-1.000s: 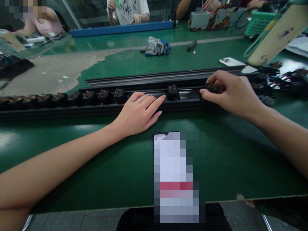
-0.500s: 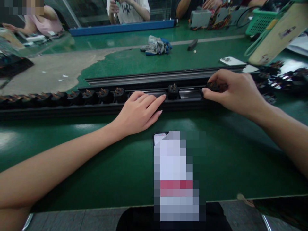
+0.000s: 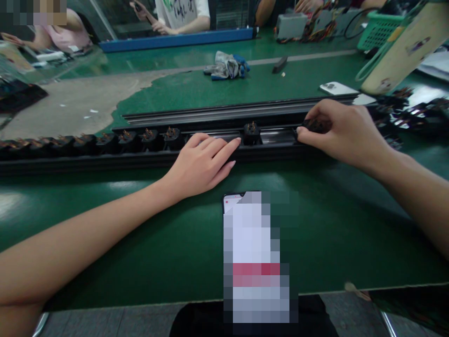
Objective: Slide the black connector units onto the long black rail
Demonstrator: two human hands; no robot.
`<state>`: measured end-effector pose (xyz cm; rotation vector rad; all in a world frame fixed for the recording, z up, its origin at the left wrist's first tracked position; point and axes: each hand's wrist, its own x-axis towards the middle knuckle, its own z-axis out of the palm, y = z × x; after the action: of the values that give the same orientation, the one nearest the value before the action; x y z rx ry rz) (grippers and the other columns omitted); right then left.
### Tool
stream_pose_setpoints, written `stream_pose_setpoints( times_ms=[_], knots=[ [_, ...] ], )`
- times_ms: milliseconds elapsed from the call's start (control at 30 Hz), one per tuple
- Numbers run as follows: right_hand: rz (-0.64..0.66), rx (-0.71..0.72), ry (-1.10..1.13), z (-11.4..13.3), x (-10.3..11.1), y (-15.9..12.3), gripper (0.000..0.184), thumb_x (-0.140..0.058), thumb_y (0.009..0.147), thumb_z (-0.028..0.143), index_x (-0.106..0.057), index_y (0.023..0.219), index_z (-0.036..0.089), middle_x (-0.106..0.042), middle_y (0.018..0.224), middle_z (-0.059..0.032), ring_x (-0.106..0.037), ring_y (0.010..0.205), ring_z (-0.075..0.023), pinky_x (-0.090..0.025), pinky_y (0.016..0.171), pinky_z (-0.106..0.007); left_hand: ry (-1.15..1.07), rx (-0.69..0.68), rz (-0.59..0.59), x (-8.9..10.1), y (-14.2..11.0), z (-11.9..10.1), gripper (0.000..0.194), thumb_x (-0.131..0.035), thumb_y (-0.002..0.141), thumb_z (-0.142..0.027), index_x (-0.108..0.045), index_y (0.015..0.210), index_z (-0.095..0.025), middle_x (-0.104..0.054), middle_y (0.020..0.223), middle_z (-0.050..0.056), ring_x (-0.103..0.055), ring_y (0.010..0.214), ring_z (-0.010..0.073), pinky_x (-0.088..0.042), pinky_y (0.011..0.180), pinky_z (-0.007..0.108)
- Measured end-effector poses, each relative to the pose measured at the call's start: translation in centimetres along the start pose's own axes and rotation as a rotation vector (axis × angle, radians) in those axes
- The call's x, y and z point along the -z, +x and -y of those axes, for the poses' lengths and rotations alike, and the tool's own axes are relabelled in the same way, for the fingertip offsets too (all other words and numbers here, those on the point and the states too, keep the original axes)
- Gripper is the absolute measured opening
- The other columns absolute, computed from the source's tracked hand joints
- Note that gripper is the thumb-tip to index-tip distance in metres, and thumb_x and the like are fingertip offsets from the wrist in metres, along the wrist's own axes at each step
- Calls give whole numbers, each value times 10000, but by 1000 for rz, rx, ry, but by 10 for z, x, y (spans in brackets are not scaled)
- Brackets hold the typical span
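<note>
1 head-worn view, facing forward and down, close above the left hand, right hand

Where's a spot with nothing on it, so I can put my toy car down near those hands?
There's bare green mat right of the phone, below the right hand, and more beyond the black rail, near the gloves. It's crowded along the rail's left part, lined with connectors, and at the far right.

The left hand and right hand are bare, the left with long pale nails; dark clothing shows at the bottom edge.
</note>
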<state>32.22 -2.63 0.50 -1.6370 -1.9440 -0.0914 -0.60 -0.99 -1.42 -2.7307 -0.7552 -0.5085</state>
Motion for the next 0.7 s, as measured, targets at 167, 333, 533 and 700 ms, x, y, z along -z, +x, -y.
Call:
stream_pose_setpoints(
  times_ms=[167, 333, 533, 700],
  knots=[
    [64, -11, -110, -1, 4, 0, 313, -640, 787, 477, -633, 972, 224, -563, 720, -26, -534, 658, -212, -373, 676, -359, 6, 4, 2, -1, 0, 0, 518, -403, 1087, -355, -574, 1515, -120, -738, 1212, 154, -684, 1108, 296, -464, 1043, 488],
    [107, -40, -179, -4, 3, 0, 402, -634, 811, 504, -655, 1109, 234, -584, 762, -49, -548, 706, -253, -421, 720, -389, 24, -12, -8, -1, 0, 0, 514, -399, 1092, -342, -573, 1510, -98, -741, 1209, 158, -685, 1108, 293, -472, 1039, 483],
    [89, -63, -88, -4, 3, 1, 394, -697, 758, 493, -663, 1059, 240, -608, 787, -31, -567, 713, -228, -438, 732, -376, 28, -14, -7, 0, 0, 0, 510, -407, 1090, -335, -576, 1511, -99, -744, 1215, 160, -690, 1111, 296, -480, 1033, 484],
    [73, -85, -72, -3, 2, 2, 379, -704, 741, 478, -668, 1036, 242, -607, 774, -22, -567, 716, -221, -429, 735, -376, 1, -1, -4, 0, 0, 0, 514, -413, 1081, -336, -577, 1513, -110, -741, 1220, 160, -686, 1125, 304, -478, 1040, 496]
  ],
)
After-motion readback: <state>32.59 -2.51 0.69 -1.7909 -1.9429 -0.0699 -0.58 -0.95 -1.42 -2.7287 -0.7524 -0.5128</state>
